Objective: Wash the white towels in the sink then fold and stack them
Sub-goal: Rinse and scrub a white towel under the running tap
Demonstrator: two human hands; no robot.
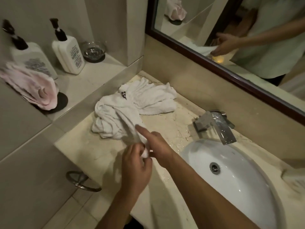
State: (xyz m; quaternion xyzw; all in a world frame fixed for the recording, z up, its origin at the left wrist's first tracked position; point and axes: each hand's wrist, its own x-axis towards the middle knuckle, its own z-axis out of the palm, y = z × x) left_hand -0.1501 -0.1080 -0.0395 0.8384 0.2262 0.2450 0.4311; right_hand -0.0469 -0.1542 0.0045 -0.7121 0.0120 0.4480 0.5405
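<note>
Towels (132, 106) are lying crumpled in a loose heap on the desk (85, 151) left of the sink (239, 184), none of them folded or stacked yet, and I cannot tell whether they are already washed. I am pinching one corner of the nearest towel in my left hand (137, 169) while my right hand (155, 146) is gripping the same edge, its forefinger pointing out. Judging by the wet desk and dry, empty basin, I am probably starting the folding, with all of it left.

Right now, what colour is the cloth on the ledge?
Pale pink cloth, seen in the head view.
</note>
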